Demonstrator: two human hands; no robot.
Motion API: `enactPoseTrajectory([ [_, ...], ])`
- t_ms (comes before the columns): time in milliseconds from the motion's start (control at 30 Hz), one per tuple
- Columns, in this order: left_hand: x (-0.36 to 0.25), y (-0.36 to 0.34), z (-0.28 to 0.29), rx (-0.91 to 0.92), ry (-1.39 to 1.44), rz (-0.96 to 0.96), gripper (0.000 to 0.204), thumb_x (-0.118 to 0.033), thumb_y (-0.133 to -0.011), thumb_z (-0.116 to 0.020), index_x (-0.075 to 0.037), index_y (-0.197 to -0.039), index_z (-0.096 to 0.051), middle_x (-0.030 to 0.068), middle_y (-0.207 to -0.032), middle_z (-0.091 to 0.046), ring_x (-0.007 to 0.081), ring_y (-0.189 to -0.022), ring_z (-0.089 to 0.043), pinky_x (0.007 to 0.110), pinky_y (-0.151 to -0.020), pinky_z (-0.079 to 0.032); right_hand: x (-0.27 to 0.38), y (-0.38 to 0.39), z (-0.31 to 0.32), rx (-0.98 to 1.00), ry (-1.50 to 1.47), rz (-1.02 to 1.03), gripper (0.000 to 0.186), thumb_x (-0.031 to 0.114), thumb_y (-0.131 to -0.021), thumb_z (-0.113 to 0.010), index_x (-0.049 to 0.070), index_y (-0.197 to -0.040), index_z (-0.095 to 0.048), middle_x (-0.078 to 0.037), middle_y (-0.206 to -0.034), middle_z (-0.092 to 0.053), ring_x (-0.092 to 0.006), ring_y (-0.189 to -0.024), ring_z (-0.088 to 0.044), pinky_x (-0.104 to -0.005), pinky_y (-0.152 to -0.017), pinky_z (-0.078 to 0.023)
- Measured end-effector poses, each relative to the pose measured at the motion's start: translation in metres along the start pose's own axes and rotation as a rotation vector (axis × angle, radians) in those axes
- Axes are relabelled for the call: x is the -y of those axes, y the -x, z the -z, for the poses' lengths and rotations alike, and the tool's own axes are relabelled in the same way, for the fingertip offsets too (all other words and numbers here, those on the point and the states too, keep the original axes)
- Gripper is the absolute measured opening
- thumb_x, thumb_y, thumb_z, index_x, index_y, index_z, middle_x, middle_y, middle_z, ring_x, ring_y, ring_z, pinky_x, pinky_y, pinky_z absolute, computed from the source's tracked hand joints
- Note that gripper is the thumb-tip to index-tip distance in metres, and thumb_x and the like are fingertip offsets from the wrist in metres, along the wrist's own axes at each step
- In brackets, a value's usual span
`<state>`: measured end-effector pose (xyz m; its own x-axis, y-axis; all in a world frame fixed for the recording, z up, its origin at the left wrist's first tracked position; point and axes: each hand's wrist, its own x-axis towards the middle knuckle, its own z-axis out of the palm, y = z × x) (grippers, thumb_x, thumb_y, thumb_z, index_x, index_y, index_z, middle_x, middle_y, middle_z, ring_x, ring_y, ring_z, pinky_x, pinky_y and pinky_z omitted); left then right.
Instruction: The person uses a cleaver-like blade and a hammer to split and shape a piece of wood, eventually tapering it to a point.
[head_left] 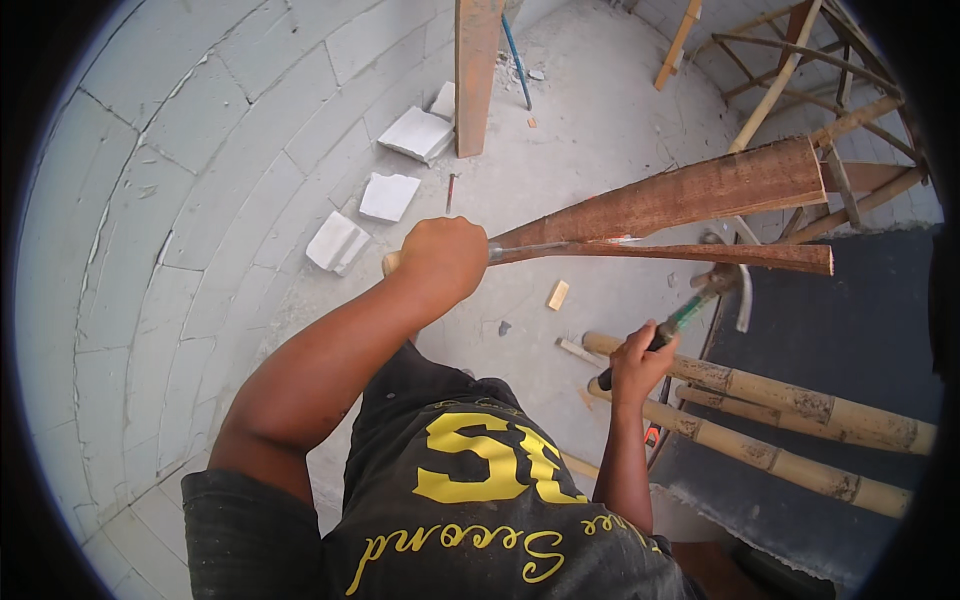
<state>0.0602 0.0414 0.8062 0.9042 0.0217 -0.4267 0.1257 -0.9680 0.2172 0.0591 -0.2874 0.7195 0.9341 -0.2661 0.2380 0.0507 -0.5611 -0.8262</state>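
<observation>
Wide board (680,195): reddish-brown, rough-faced wood in front of the person, its broad end to the right. Probably stiff and fairly heavy; hold by the flat faces, since the edges look splintery.
Narrow strip (740,254): the same wood, apart from the board at the right and converging with it toward the left hand (445,260); whether the two remain joined is unclear. Likely lighter, springy and prone to break along the grain; best supported near mid-length.
Claw hammer (688,312): held below the strip's right end in the view; contact with the wood cannot be judged. Presumably head-heavy, it is best taken by the black grip, low on the handle.
Bladed tool (525,251): metal running from the left fist along the gap between the wood pieces. Rigid and probably slick; take hold by the handle only.
Left hand: fingers clenched around the bladed tool's handle, whose pale end protrudes behind the fist.
Right hand (640,365): fingers wrapped around the hammer's handle.
</observation>
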Motion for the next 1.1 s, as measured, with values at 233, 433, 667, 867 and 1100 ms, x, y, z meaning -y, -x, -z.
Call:
enactPoseTrajectory([
  [233,0.014,-0.008,-0.028,-0.028,0.001,0.044,0.013,-0.008,-0.08,-0.069,-0.005,-0.091,-0.076,0.0137,-0.089,-0.075,0.0282,-0.086,-0.075,0.038,-0.074,-0.06,0.037,0.008,0.011,0.289,0.1,-0.116,0.019,0.018,-0.101,-0.057,0.0,-0.098,-0.05,-0.008,-0.065,-0.057,-0.0162,-0.052,-0.053,-0.0381,-0.052,-0.045],
  [433,-0.002,-0.014,-0.023,0.015,0.042,0.002,0.016,-0.009,-0.081,-0.069,-0.004,-0.095,-0.076,0.0162,-0.093,-0.075,0.0299,-0.089,-0.075,0.04,-0.077,-0.06,-0.01,0.014,-0.015,-0.044,0.057,-0.038,0.022,0.018,-0.101,-0.057,-0.003,-0.103,-0.051,-0.012,-0.073,-0.06,-0.0216,-0.065,-0.059,-0.0416,-0.064,-0.049],
  [667,0.011,-0.016,-0.043,-0.007,0.085,0.072,0.015,-0.008,-0.082,-0.067,-0.003,-0.094,-0.075,0.0169,-0.093,-0.075,0.0307,-0.089,-0.075,0.041,-0.078,-0.06,-0.012,0.001,-0.004,0.231,0.097,-0.011,0.018,0.018,-0.104,-0.054,0.008,-0.096,-0.042,0.002,-0.059,-0.042,-0.0087,-0.042,-0.042,-0.0289,-0.036,-0.036],
  [867,0.01,-0.016,-0.042,0.006,0.09,0.05,0.015,-0.007,-0.081,-0.068,-0.003,-0.093,-0.075,0.0175,-0.092,-0.075,0.0313,-0.088,-0.075,0.041,-0.077,-0.06,0.016,0.003,-0.02,-0.084,-0.226,-0.108,0.016,0.017,-0.103,-0.054,0.006,-0.097,-0.045,-0.004,-0.062,-0.05,-0.0135,-0.046,-0.049,-0.0341,-0.043,-0.043],
  [1100,0.022,-0.023,-0.059,-0.001,0.119,0.078,0.015,-0.006,-0.08,-0.067,-0.003,-0.092,-0.075,0.0183,-0.093,-0.075,0.0318,-0.088,-0.075,0.041,-0.077,-0.06,-0.014,0.0,-0.023,0.272,0.151,-0.133,0.019,0.017,-0.1,-0.057,0.001,-0.097,-0.048,-0.011,-0.068,-0.055,-0.0225,-0.053,-0.051,-0.0387,-0.05,-0.041],
])
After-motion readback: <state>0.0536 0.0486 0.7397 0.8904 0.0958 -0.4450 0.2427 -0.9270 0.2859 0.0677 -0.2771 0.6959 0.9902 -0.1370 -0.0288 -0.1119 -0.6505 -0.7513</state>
